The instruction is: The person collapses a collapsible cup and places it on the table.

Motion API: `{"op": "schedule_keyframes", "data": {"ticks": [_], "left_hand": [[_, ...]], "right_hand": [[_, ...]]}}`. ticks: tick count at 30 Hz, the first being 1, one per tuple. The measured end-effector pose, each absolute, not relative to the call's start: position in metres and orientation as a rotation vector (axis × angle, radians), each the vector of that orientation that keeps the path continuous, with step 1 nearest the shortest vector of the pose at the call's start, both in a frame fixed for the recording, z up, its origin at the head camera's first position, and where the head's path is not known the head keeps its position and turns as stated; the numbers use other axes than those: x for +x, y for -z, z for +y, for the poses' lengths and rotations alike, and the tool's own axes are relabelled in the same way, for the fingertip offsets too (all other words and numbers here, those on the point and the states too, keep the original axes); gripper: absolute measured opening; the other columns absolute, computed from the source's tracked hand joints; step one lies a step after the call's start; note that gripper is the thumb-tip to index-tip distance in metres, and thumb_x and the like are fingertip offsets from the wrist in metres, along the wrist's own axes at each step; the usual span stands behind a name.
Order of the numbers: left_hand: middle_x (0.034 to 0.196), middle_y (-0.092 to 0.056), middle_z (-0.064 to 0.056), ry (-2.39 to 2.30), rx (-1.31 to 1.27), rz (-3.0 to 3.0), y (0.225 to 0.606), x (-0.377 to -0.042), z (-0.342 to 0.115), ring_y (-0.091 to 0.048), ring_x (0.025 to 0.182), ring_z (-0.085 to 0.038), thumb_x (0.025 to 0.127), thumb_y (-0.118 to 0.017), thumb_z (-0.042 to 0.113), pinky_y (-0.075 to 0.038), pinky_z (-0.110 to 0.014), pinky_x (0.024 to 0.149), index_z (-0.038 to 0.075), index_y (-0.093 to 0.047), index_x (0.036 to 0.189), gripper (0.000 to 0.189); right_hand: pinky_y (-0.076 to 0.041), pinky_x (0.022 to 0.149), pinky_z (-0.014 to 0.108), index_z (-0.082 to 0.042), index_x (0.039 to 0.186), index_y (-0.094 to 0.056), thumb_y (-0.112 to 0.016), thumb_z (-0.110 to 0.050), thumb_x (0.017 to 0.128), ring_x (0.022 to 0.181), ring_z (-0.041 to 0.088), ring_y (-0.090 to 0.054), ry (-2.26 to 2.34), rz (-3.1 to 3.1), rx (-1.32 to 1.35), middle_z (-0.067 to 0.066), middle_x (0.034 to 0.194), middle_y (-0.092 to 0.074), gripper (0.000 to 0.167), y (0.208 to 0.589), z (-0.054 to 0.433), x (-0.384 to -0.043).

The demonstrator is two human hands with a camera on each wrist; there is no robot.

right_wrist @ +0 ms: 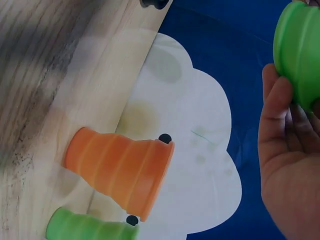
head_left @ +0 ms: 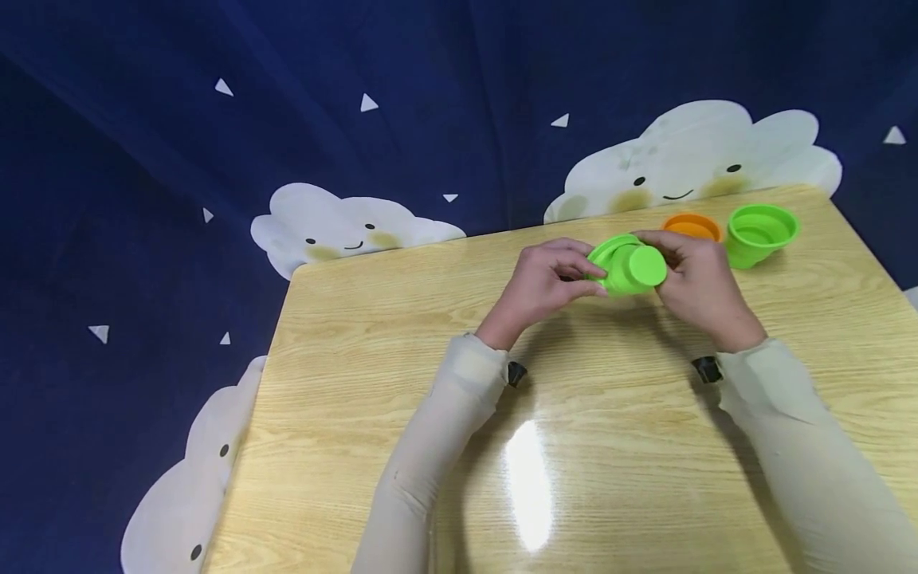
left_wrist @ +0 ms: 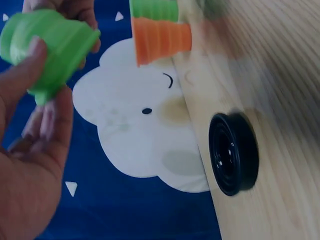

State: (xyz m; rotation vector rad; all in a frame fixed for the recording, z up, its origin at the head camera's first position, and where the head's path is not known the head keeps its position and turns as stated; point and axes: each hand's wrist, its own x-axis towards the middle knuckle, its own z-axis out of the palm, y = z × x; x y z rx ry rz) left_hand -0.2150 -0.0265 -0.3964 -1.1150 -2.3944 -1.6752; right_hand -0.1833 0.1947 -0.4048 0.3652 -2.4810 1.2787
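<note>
A light green ribbed cup [head_left: 633,269], the collapsible kind by its stepped rings, is held above the table between both hands. Its round base faces the head camera, and it looks partly folded. My left hand [head_left: 548,279] pinches the rim side, with the thumb lying on the green wall [left_wrist: 42,50] in the left wrist view. On the other side my right hand [head_left: 706,283] grips the same cup; some of its fingers are hidden behind it. In the right wrist view, fingers [right_wrist: 280,95] touch the cup's edge [right_wrist: 295,55].
Beyond the right hand, an orange ribbed cup [head_left: 692,226] and another green cup [head_left: 762,227] stand upright near the back edge of the wooden table [head_left: 358,359]. A dark blue curtain [head_left: 430,80] with white clouds hangs behind. Black wrist cameras [head_left: 516,373] sit at the sleeves.
</note>
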Motion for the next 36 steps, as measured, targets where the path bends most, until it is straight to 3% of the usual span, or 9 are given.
{"op": "schedule_keyframes", "data": {"ticks": [3, 8, 13, 21, 25, 30, 32, 36], "left_hand": [[0.101, -0.071, -0.011, 1.484, -1.018, -2.454, 0.393, -0.212, -0.022, -0.070, 0.084, -0.016, 0.073, -0.090, 0.006, -0.055, -0.014, 0.072, -0.001, -0.080, 0.089, 0.021], [0.091, -0.074, -0.006, 1.440, -0.774, -2.450, 0.394, -0.210, -0.014, -0.068, 0.076, -0.005, 0.071, -0.092, 0.007, -0.054, -0.011, 0.067, 0.002, -0.080, 0.083, 0.017], [0.081, -0.075, -0.003, 1.598, -0.583, -2.370, 0.399, -0.210, -0.010, -0.066, 0.068, 0.002, 0.072, -0.092, 0.004, -0.055, -0.015, 0.064, 0.004, -0.078, 0.079, 0.015], [0.077, -0.074, -0.004, 1.803, -0.435, -2.285, 0.402, -0.210, -0.009, -0.067, 0.062, -0.008, 0.079, -0.086, 0.003, -0.057, -0.023, 0.057, 0.002, -0.077, 0.080, 0.009], [0.076, -0.073, -0.003, 1.781, -0.424, -2.283, 0.404, -0.210, -0.010, -0.064, 0.061, -0.006, 0.081, -0.085, 0.008, -0.055, -0.022, 0.055, 0.004, -0.078, 0.082, 0.008], [0.076, -0.073, -0.004, 1.789, -0.444, -2.239, 0.404, -0.209, -0.010, -0.067, 0.065, -0.007, 0.078, -0.088, 0.008, -0.057, -0.021, 0.061, 0.003, -0.078, 0.080, 0.011], [0.077, -0.074, -0.004, 1.793, -0.469, -2.218, 0.404, -0.208, -0.010, -0.069, 0.068, -0.007, 0.076, -0.089, 0.006, -0.058, -0.022, 0.064, 0.002, -0.078, 0.080, 0.012], [0.081, -0.074, -0.004, 1.734, -0.545, -2.220, 0.405, -0.206, -0.010, -0.068, 0.068, -0.005, 0.074, -0.090, 0.006, -0.058, -0.022, 0.064, 0.003, -0.078, 0.079, 0.013]], "right_hand": [[-0.045, 0.074, 0.005, 0.003, 0.123, -0.070, -0.066, 0.004, 0.093, 0.089, 0.007, -0.063, -1.262, -2.462, 0.374, 0.020, 0.110, -0.072, 0.029, 0.404, 0.193, -0.183], [-0.046, 0.066, 0.006, 0.002, 0.121, -0.070, -0.067, -0.009, 0.097, 0.078, -0.004, -0.058, -1.269, -2.410, 0.358, 0.018, 0.100, -0.073, 0.026, 0.403, 0.188, -0.184], [-0.048, 0.063, 0.009, 0.002, 0.117, -0.069, -0.068, -0.009, 0.096, 0.078, 0.001, -0.062, -1.413, -2.337, 0.276, 0.016, 0.099, -0.072, 0.024, 0.400, 0.184, -0.183], [-0.053, 0.071, 0.014, 0.009, 0.103, -0.065, -0.069, 0.008, 0.088, 0.084, 0.012, -0.065, -1.707, -2.249, 0.360, -0.001, 0.103, -0.069, 0.015, 0.403, 0.186, -0.175], [-0.054, 0.074, 0.015, 0.009, 0.097, -0.068, -0.075, 0.010, 0.082, 0.092, 0.010, -0.067, -1.689, -2.226, 0.350, 0.003, 0.112, -0.071, 0.017, 0.406, 0.182, -0.176], [-0.054, 0.072, 0.015, 0.006, 0.089, -0.073, -0.078, 0.004, 0.083, 0.100, 0.005, -0.067, -1.611, -2.204, 0.254, 0.014, 0.114, -0.072, 0.007, 0.408, 0.178, -0.176], [-0.054, 0.071, 0.014, 0.006, 0.087, -0.074, -0.078, 0.003, 0.083, 0.097, 0.004, -0.067, -1.582, -2.193, 0.239, 0.016, 0.112, -0.072, 0.005, 0.408, 0.176, -0.176], [-0.048, 0.061, 0.012, 0.005, 0.080, -0.075, -0.076, 0.003, 0.081, 0.074, 0.005, -0.063, -1.429, -2.184, 0.247, 0.016, 0.107, -0.074, 0.002, 0.407, 0.173, -0.176]]}}
